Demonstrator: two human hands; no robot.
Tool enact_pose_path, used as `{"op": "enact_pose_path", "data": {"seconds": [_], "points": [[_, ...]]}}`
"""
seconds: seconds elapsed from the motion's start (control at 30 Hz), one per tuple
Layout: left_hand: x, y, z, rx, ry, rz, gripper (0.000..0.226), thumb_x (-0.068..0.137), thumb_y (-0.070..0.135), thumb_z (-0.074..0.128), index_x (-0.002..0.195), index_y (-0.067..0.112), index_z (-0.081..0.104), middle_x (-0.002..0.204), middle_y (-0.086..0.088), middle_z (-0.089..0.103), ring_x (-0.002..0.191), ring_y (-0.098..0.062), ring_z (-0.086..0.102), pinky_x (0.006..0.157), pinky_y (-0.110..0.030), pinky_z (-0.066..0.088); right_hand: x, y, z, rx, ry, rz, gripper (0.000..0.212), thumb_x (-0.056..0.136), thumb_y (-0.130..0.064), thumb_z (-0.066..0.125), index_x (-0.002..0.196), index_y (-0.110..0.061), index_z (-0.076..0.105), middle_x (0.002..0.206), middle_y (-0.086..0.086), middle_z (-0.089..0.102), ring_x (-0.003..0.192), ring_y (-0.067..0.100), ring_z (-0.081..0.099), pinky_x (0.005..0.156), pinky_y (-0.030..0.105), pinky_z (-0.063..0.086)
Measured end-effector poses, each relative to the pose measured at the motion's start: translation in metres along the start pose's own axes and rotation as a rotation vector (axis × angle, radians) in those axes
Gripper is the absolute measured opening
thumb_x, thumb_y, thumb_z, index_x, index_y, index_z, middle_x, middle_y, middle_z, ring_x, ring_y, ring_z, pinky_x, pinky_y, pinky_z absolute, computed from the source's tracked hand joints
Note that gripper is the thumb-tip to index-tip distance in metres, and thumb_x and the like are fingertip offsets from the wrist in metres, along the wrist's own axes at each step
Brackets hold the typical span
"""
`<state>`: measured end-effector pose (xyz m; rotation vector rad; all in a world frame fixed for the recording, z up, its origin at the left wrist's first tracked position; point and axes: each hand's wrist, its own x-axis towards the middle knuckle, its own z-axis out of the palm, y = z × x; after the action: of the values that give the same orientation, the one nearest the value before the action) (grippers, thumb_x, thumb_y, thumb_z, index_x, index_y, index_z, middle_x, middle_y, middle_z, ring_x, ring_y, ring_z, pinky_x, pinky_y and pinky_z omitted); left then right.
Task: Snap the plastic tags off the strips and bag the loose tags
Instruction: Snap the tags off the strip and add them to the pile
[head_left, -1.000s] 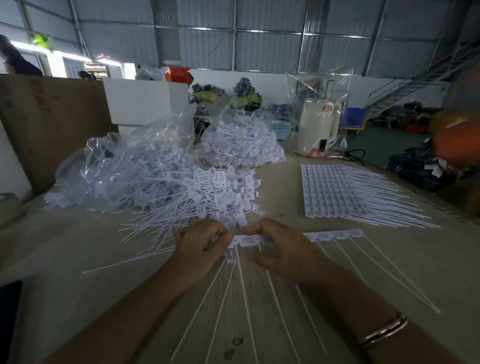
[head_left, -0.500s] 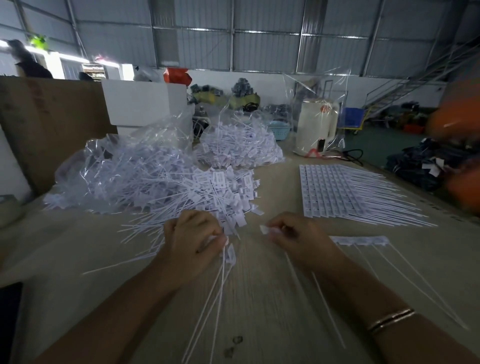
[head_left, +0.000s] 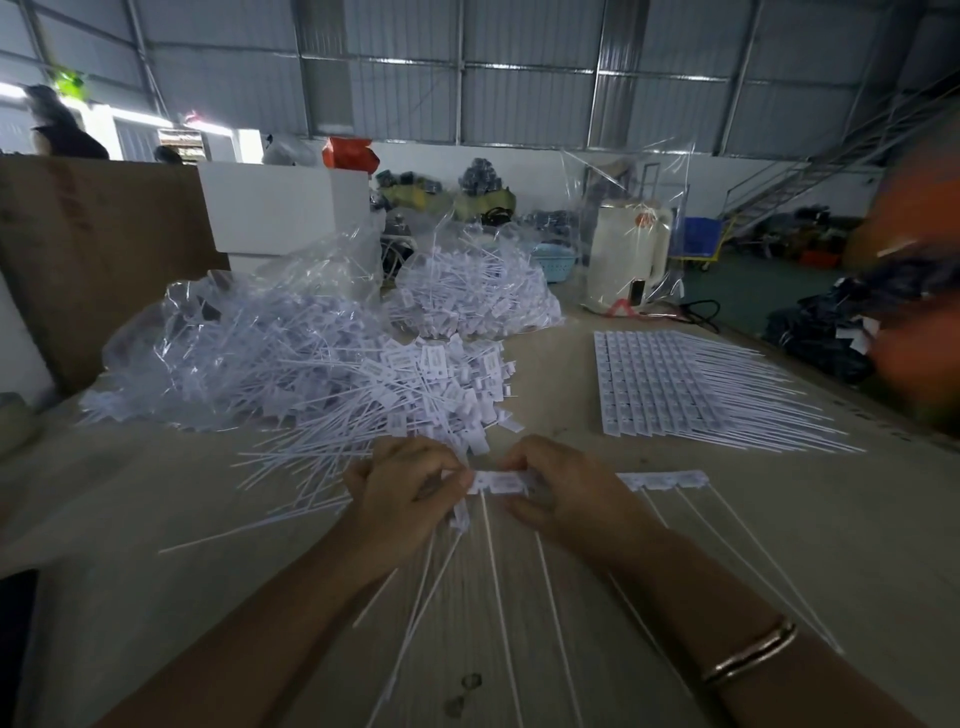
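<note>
Two hands work one strip (head_left: 524, 480) at the near middle of the table (head_left: 779, 545). Left hand (head_left: 402, 499) curled, fingertips pinching the strip's left end; several loose tags (head_left: 460, 517) appear gathered under the same grip, their thin tails fanning down toward the viewer. Right hand (head_left: 563, 491) curled over the strip a little further along, thumb underneath, fingers on top. Rest of the strip runs out past the right hand, tag heads joined edge to edge, tails trailing toward the near right.

Step in hand, as I judge it: snapping, mid-strip. The joint between the two grips looks like the next break point. Several tags remain joined to the right, so this strip is not done.

Next move likely calls for a short bend or twist at that joint, right hand holding the strip steady, left hand taking the freed tag into its bundle. Then the right-hand grip needs to shift one tag along.

Bagging not yet begun for this handful. Heap of loose tags (head_left: 415, 395) lies just beyond the hands, spilling from a clear bag (head_left: 234, 343); a second filled bag (head_left: 472, 296) sits further back. Stack of unbroken strips (head_left: 670, 384) waits to the far right, well apart from the hands.

Bracelet (head_left: 748, 657) on right wrist.
</note>
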<state>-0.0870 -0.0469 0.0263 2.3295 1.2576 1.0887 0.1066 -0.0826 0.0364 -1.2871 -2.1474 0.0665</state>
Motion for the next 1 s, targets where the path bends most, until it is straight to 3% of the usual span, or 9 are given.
{"op": "enact_pose_path", "data": {"seconds": [0.17, 0.27, 0.4, 0.53, 0.63, 0.73, 0.83, 0.9, 1.0], "points": [[0.001, -0.008, -0.008, 0.012, 0.007, 0.243, 0.041, 0.081, 0.049, 0.044, 0.077, 0.017, 0.069, 0.085, 0.017, 0.062, 0.093, -0.012, 0.053, 0.086, -0.041, 0.037, 0.002, 0.001, 0.003, 0.179, -0.007, 0.032, 0.007, 0.087, -0.025, 0.064, 0.084, -0.021, 0.069, 0.073, -0.012, 0.062, 0.067, 0.005, 0.056, 0.060, 0.012, 0.038], [-0.001, -0.004, -0.009, -0.024, 0.014, 0.329, 0.033, 0.084, 0.041, 0.046, 0.074, 0.017, 0.065, 0.081, 0.018, 0.060, 0.087, -0.009, 0.052, 0.081, -0.044, 0.039, 0.002, 0.001, -0.004, 0.327, -0.012, 0.086, 0.020, 0.091, -0.020, 0.058, 0.073, -0.028, 0.065, 0.066, -0.010, 0.062, 0.061, 0.003, 0.056, 0.060, 0.012, 0.042], [-0.002, 0.001, -0.007, -0.082, -0.011, 0.288, 0.035, 0.084, 0.039, 0.044, 0.076, 0.013, 0.065, 0.082, 0.010, 0.062, 0.089, -0.020, 0.054, 0.082, -0.045, 0.040, 0.000, -0.002, -0.005, 0.352, -0.015, 0.080, 0.028, 0.092, -0.017, 0.056, 0.070, -0.035, 0.058, 0.066, -0.008, 0.061, 0.062, 0.005, 0.058, 0.062, 0.012, 0.045], [-0.008, -0.007, -0.018, -0.391, 0.047, 0.110, 0.022, 0.084, 0.024, 0.052, 0.080, 0.006, 0.064, 0.084, -0.006, 0.062, 0.085, -0.023, 0.057, 0.079, -0.037, 0.042, -0.003, 0.018, -0.019, 0.575, 0.222, 0.277, 0.023, 0.092, -0.017, 0.055, 0.070, -0.022, 0.058, 0.067, -0.006, 0.061, 0.062, 0.007, 0.056, 0.063, 0.023, 0.048], [-0.005, -0.013, -0.020, -0.066, 0.049, 0.108, 0.046, 0.081, 0.042, 0.036, 0.080, 0.008, 0.067, 0.084, 0.003, 0.063, 0.091, -0.016, 0.055, 0.082, -0.041, 0.033, -0.005, 0.022, -0.019, 0.324, 0.178, 0.226, 0.012, 0.086, -0.027, 0.063, 0.076, -0.032, 0.059, 0.072, -0.013, 0.061, 0.064, 0.001, 0.054, 0.062, 0.015, 0.044], [0.000, -0.007, -0.014, 0.299, 0.083, 0.065, 0.055, 0.079, 0.050, 0.019, 0.092, 0.027, 0.067, 0.100, 0.017, 0.057, 0.105, -0.009, 0.047, 0.087, -0.038, 0.026, 0.001, 0.003, 0.002, 0.192, 0.091, 0.154, 0.014, 0.082, -0.034, 0.067, 0.082, -0.037, 0.054, 0.076, -0.015, 0.057, 0.071, -0.001, 0.053, 0.062, 0.011, 0.043], [0.000, 0.000, -0.007, 0.245, 0.180, 0.104, 0.049, 0.084, 0.050, 0.025, 0.094, 0.027, 0.067, 0.103, 0.014, 0.056, 0.101, -0.010, 0.046, 0.088, -0.041, 0.031, 0.007, -0.013, 0.014, 0.151, 0.108, 0.053, 0.023, 0.081, -0.032, 0.069, 0.098, -0.024, 0.056, 0.088, -0.012, 0.059, 0.079, 0.002, 0.055, 0.070, 0.022, 0.047], [0.000, 0.004, -0.001, 0.162, 0.133, 0.110, 0.054, 0.081, 0.054, 0.028, 0.087, 0.021, 0.070, 0.096, 0.012, 0.060, 0.098, -0.011, 0.046, 0.088, -0.043, 0.033, 0.008, -0.019, 0.014, 0.145, 0.113, 0.003, 0.029, 0.081, -0.031, 0.069, 0.102, -0.016, 0.055, 0.095, -0.003, 0.063, 0.086, 0.010, 0.059, 0.076, 0.032, 0.049], [0.003, 0.004, 0.004, 0.037, 0.061, 0.109, 0.058, 0.077, 0.057, 0.032, 0.073, 0.012, 0.068, 0.081, 0.005, 0.064, 0.091, -0.016, 0.051, 0.088, -0.046, 0.036, 0.006, -0.024, 0.010, 0.167, 0.070, -0.046, 0.032, 0.083, -0.033, 0.067, 0.106, -0.014, 0.055, 0.100, -0.002, 0.064, 0.092, 0.010, 0.060, 0.080, 0.034, 0.049]]}}
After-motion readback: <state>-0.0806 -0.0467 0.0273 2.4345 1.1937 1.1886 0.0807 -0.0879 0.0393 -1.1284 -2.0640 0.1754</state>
